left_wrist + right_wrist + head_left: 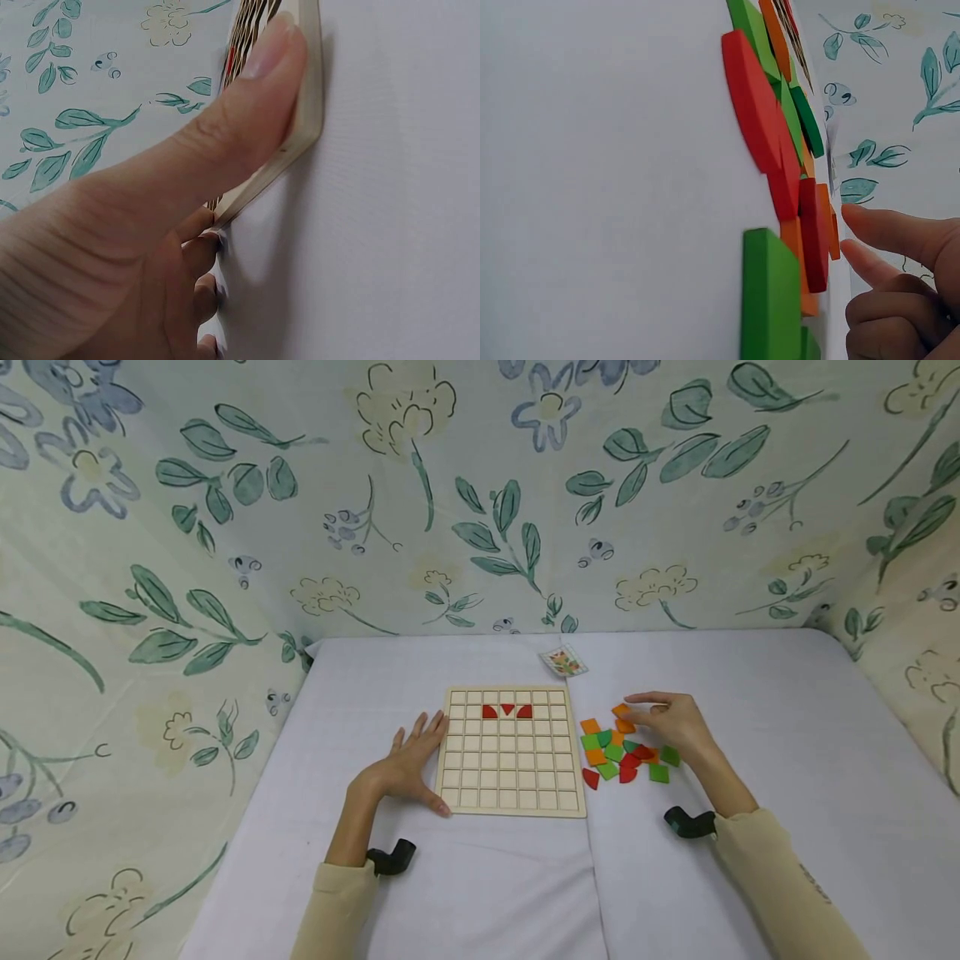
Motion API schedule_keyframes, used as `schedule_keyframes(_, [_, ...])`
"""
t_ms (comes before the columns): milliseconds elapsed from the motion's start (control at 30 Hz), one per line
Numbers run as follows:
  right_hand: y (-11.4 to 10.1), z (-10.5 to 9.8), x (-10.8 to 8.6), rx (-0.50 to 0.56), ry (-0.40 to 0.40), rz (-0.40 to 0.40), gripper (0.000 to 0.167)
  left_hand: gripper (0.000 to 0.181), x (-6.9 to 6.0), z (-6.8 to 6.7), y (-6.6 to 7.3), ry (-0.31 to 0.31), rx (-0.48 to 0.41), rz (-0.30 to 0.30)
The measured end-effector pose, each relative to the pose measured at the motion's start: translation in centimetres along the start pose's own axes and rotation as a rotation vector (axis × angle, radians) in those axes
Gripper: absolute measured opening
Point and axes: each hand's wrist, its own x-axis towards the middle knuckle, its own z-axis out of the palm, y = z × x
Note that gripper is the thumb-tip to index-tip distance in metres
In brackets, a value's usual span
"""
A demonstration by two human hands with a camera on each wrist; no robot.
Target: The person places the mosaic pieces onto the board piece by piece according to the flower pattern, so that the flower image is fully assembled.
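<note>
A square wooden grid board (512, 768) lies on the white-covered table. Two red quarter-circle pieces (490, 712) and a red triangle (507, 709) sit near its top. My left hand (405, 768) has its fingers spread against the board's left edge, and the thumb (255, 105) presses the near corner. Beside the board's right side lies a loose cluster of red, green and orange pieces. My right hand (678, 722) is at the cluster's far end, with thumb and forefinger slightly apart over an orange piece (621, 710); contact is hard to tell.
A small picture card (564, 662) lies behind the board. Green squares (659, 773) and red quarter-circles (591, 778) are at the cluster's near edge, some pieces overlapping. Floral cloth (510, 527) hangs behind the table. Black devices (393, 858) are strapped at both wrists.
</note>
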Motion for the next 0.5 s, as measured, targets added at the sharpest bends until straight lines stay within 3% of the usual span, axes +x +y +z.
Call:
schedule_keyframes(233, [0.1, 0.5, 0.6, 0.006, -0.010, 0.046, 0.046, 0.150, -0.1, 0.0, 0.0, -0.002, 0.001, 0.001])
schedule_keyframes(500, [-0.1, 0.8, 1.1, -0.014, -0.034, 0.036, 0.043, 0.150, -0.1, 0.0, 0.0, 0.001, -0.006, 0.002])
